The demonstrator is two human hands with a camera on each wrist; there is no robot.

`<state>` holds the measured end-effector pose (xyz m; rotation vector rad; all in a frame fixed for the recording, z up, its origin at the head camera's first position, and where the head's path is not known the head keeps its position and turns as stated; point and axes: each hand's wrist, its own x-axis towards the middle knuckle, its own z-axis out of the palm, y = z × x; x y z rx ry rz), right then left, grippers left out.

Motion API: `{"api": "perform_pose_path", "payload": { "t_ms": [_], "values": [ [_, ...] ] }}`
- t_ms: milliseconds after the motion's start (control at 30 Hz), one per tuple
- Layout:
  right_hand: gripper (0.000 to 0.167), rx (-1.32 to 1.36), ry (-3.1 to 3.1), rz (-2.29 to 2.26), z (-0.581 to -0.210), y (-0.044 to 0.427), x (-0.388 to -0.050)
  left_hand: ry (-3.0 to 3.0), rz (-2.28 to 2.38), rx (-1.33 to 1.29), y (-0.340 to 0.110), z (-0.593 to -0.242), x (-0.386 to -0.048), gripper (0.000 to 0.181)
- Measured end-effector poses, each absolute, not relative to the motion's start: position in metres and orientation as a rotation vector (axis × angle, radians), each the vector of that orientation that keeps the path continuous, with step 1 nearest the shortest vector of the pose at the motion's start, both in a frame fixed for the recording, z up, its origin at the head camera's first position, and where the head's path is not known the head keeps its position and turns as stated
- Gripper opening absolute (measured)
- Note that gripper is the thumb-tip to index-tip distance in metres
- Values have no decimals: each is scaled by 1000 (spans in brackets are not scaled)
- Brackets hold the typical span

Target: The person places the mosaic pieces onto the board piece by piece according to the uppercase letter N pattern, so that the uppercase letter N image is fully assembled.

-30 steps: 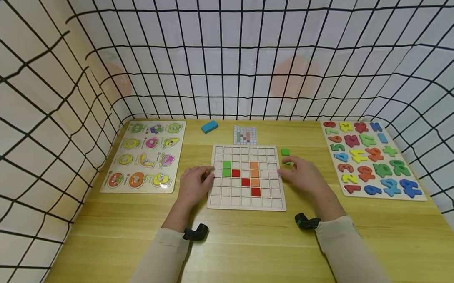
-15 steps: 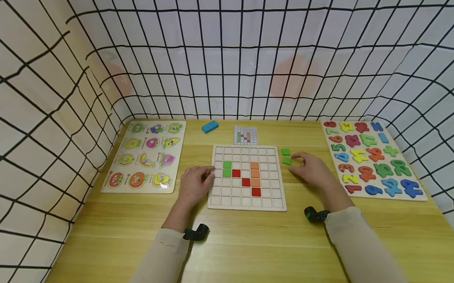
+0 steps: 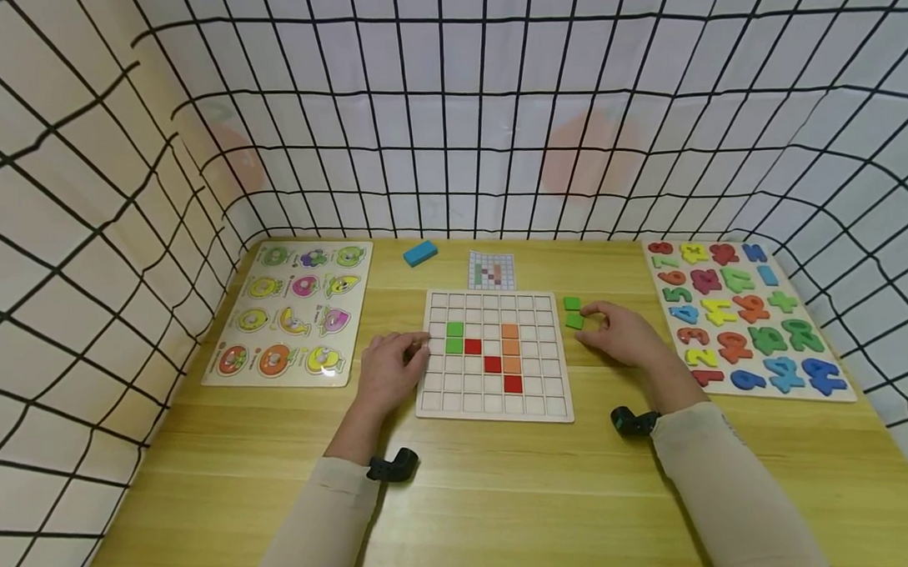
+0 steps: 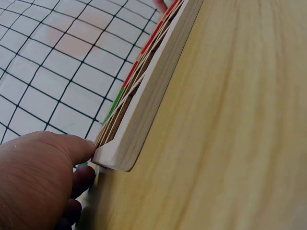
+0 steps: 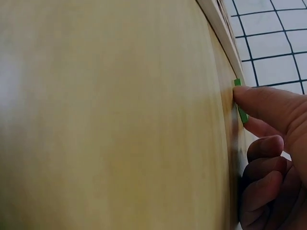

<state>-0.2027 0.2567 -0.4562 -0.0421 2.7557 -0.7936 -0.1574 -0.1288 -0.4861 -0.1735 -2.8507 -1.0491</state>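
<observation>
A wooden grid board lies flat in the head view, with green, red and orange square tiles set in some of its cells. My left hand rests on the table at its left side, fingertips against the edge. In the left wrist view the thumb touches the board's corner. Right of the board, my right hand pinches a loose green tile between thumb and forefinger on the table. The right wrist view shows the thumb partly covering this tile. Another green tile lies just behind it.
Behind the board lie a small pattern card and a blue block. A fruit puzzle board is on the left, and a number puzzle board on the right. Black netting encloses the table's back and sides.
My right hand has moved away from the grid board to the right, then settled at the nearer green tile. That tile has turned slightly straighter. The left hand has stayed put.
</observation>
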Motion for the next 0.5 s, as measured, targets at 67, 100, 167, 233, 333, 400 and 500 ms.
{"api": "perform_pose_path", "payload": {
  "t_ms": [67,100,167,233,333,400,500],
  "values": [
    [55,-49,2761,-796,-457,257,-203,-2858,-1052,-167,-129,-485,-157,31],
    [55,-50,2764,-794,-457,257,-203,-2862,-1054,-164,-129,-485,-157,31],
    [54,-51,2768,-790,-457,256,-203,-2868,-1060,-160,-129,-485,-158,31],
    [53,-50,2771,-783,-458,256,-204,-2867,-1059,-160,-129,-485,-157,31],
    [52,-49,2778,-773,-459,256,-204,-2862,-1059,-161,-129,-485,-157,31],
    [51,-44,2784,-772,-459,256,-204,-2862,-1059,-161,-129,-485,-157,31],
    [50,-37,2791,-772,-460,255,-204,-2872,-1052,-158,-129,-485,-158,32]
  ]
}}
